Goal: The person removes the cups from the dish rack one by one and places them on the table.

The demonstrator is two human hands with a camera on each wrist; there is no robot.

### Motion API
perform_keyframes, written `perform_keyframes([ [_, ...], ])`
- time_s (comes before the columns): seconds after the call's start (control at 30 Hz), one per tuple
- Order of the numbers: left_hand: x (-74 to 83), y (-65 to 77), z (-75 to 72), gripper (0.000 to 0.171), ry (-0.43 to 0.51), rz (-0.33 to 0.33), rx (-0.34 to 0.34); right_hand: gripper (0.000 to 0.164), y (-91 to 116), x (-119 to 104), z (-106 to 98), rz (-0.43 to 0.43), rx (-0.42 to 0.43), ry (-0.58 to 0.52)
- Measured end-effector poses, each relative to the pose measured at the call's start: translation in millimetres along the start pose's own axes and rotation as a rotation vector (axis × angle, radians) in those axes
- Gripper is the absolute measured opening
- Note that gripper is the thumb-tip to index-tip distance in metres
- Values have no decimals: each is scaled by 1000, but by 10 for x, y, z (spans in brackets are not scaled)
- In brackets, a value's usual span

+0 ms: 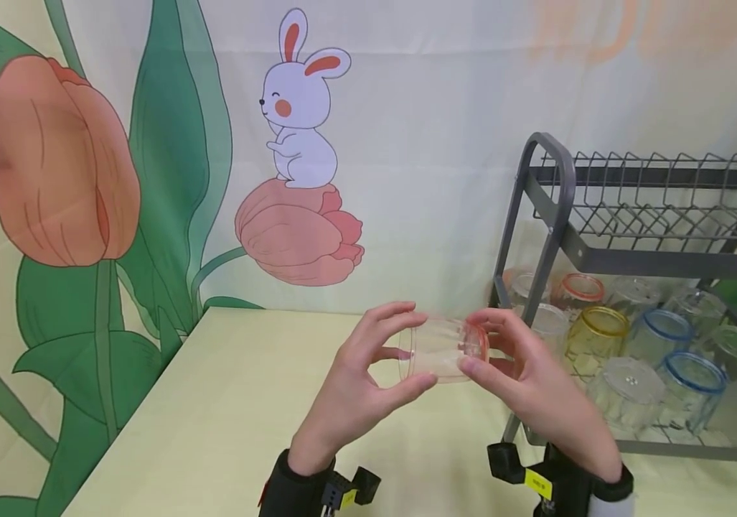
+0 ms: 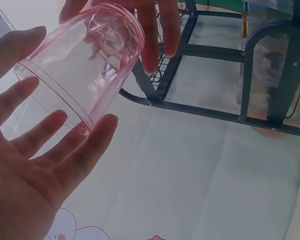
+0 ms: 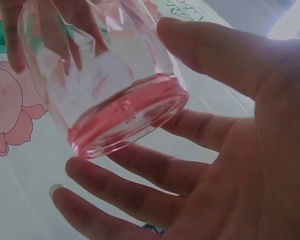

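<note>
Above the table, a clear drinking glass with a pink tint lies on its side in the air between both hands. My left hand holds it at the open rim end, thumb and fingers spread round the edge. At the thick pink base, my right hand grips the glass with thumb and fingers. The faceted lower wall of the glass shows in the left wrist view, with right fingers behind it. In the right wrist view, the glass has its pink base toward the right palm.
At the right stands a dark metal dish rack with a wire upper basket. Its lower level holds several upside-down glasses, among them a yellow one and a blue-rimmed one. The pale table meets a printed cloth backdrop.
</note>
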State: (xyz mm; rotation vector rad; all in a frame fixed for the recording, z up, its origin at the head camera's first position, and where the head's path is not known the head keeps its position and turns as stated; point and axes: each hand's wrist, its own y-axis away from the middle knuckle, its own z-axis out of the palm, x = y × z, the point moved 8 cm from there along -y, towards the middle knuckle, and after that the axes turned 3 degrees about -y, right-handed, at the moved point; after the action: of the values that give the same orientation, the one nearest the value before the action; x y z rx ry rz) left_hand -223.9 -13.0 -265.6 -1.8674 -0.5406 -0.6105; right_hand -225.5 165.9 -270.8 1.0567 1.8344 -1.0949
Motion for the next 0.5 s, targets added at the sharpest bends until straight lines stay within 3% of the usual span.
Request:
perform_keyframes([
  [0.23, -76, 24, -22, 54, -21, -11, -22, 48, 86, 35, -74, -2, 48, 79],
  [0.5, -243, 69, -248, 55, -61, -70, 36, 52, 263, 94, -459, 59, 126, 220],
])
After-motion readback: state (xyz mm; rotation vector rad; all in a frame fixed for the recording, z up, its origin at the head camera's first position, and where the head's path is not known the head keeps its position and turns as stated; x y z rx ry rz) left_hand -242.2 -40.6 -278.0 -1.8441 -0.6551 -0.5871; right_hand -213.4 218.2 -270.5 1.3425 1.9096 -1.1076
